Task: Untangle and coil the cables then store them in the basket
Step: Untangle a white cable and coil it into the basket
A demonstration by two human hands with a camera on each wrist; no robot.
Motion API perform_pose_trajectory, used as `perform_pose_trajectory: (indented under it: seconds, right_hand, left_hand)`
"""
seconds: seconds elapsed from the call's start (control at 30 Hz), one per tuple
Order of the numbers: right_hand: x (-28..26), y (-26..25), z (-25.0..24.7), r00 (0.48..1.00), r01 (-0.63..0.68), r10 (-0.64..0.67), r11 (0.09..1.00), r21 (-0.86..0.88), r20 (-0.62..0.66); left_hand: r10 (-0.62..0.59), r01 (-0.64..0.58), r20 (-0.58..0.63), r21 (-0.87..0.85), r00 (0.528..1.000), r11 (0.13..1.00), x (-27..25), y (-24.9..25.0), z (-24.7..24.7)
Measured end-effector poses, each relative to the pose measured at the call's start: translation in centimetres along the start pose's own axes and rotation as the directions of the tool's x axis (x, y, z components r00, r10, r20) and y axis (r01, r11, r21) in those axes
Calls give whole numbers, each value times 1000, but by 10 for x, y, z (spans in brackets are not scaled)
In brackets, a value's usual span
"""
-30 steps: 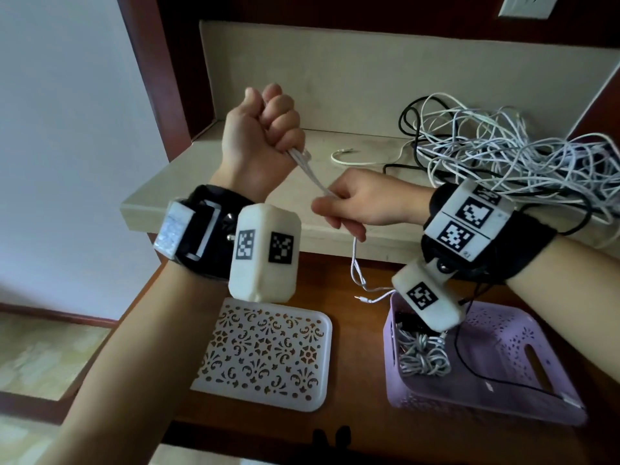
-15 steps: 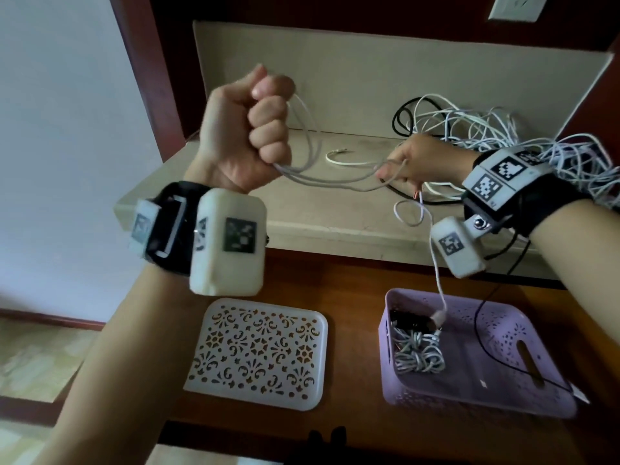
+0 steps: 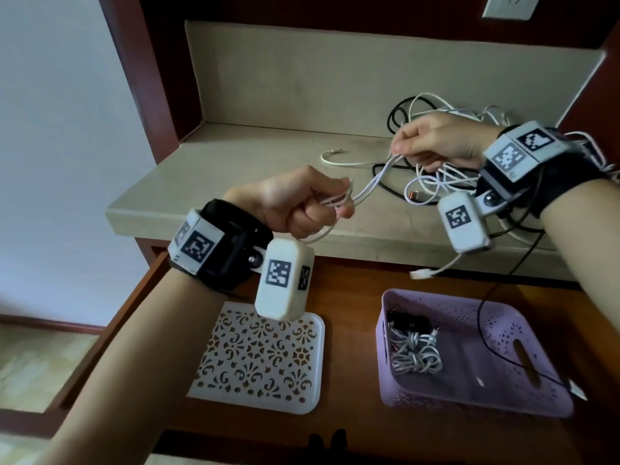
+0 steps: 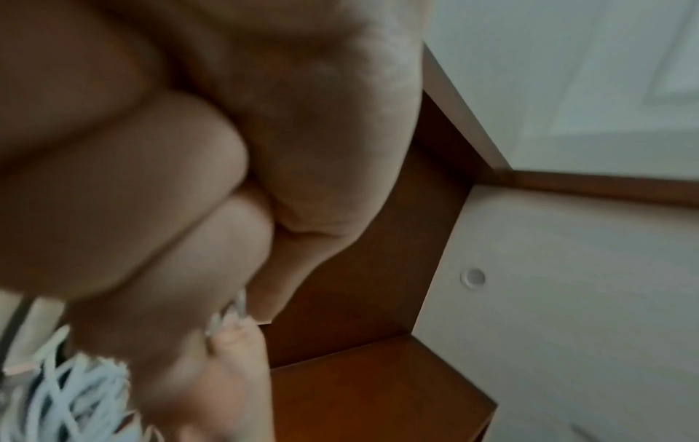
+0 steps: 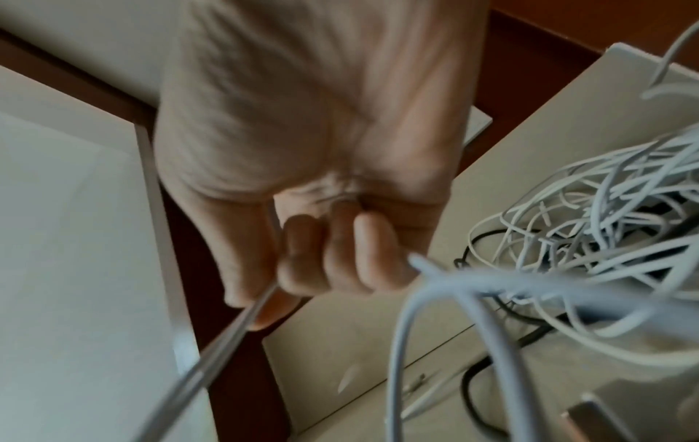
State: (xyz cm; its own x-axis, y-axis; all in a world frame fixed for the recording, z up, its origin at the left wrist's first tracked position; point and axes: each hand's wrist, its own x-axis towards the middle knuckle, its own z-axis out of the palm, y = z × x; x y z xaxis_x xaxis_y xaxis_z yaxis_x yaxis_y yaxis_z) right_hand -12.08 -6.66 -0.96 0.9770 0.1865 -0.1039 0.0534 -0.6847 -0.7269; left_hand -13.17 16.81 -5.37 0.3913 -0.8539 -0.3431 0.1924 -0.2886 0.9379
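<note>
white cable (image 3: 369, 182) stretched between both hands, left (image 3: 295, 203) fisted, right (image 3: 436, 142) pinching it.

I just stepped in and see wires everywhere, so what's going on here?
A person is coiling a white cable between both hands. The left hand grips the gathered loops, while the right hand pinches the strand and holds it taut above the stone ledge. A tangled pile of cables waits on the ledge under the right hand. In the purple basket below lie one bundled white cable and something dark beside it. A white patterned tray sits left of the basket.
</note>
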Motion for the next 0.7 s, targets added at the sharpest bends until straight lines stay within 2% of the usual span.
perform_pose_trajectory:
  seconds: [0.07,0.13,0.2,0.27,0.4,0.47,0.6,0.63,0.7]
  right_hand:
    - [0,-5,6,996,42,-40,999,18,-80]
    - [1,-15,14,980,115,-96,988,99,-173]
    - [-1,-27,23,957,184,-123,958,220,-263]
    - [-5,-40,32,939,250,-155,920,303,-306]
    - [-14,-53,53,930,342,-252,863,372,-269]
    - [-16,-53,63,933,346,-278,866,361,-228]
    - [-18,-50,81,944,329,-303,903,275,-132]
    - [-18,-49,84,945,327,-304,908,261,-122]
    - [-17,-47,88,942,331,-306,911,247,-135]
  left_hand:
    - [-46,61,-134,106,990,992,8,-3,1]
    - [-33,76,-282,143,959,987,15,-4,7]
    - [42,1,-428,100,903,995,21,-5,10]
    - [139,-154,-542,18,829,988,24,-4,9]
    - [252,-455,-684,-131,685,881,24,-3,2]
    - [258,-534,-735,-164,627,830,22,-2,0]
    - [275,-658,-841,-121,465,744,16,1,-6]
    - [288,-674,-848,-105,444,731,15,2,-7]
    - [307,-703,-846,-108,436,703,14,2,-9]
